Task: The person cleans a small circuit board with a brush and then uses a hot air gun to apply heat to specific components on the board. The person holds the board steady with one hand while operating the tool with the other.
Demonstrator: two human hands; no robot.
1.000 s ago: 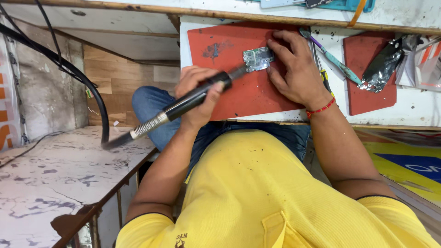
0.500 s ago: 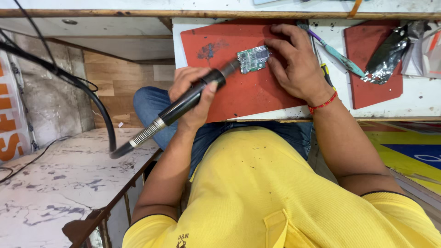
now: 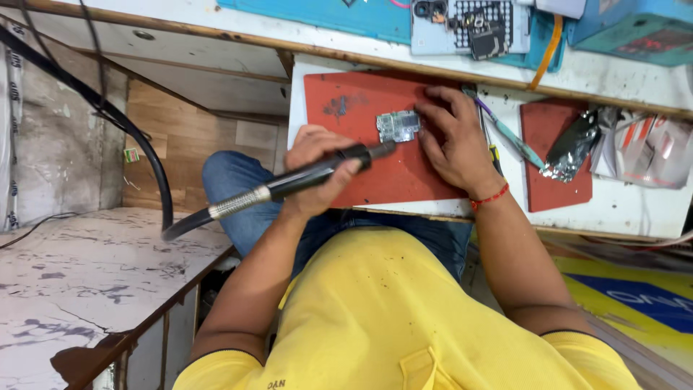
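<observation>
my left hand (image 3: 317, 170) is wrapped around the black hot-air wand (image 3: 317, 173), gripping it near the front of the handle; its hose (image 3: 130, 137) loops away to the left. the nozzle tip points right and sits just beside the left edge of the small board (image 3: 398, 126). i cannot tell whether tip and board touch.

my right hand (image 3: 451, 141) lies flat on the red mat (image 3: 361, 144), fingers spread narrow, fingertips against the board's right edge. it holds nothing; it pins.

the board lies near the middle of the mat, toward its far side. the mat rests on the white worktop (image 3: 621, 209).

to the right: tweezers (image 3: 505, 133) just beside my right hand, a second red mat (image 3: 556, 162) with a crumpled foil piece (image 3: 570, 148) on it. far side: an opened phone (image 3: 469, 25) on a blue mat.

judgement on the step:
- nozzle should hover over the board, not rest on it; a small steady circle spreads heat.
- my right fingertips are very near the air stream; risk of burn. pinning with the tweezers would be safer.
- the hose hangs free on the left; its drag could pull the tip off line, so the wrist should rest on the mat edge.
- the board is loose; a stray push could slide it.
</observation>
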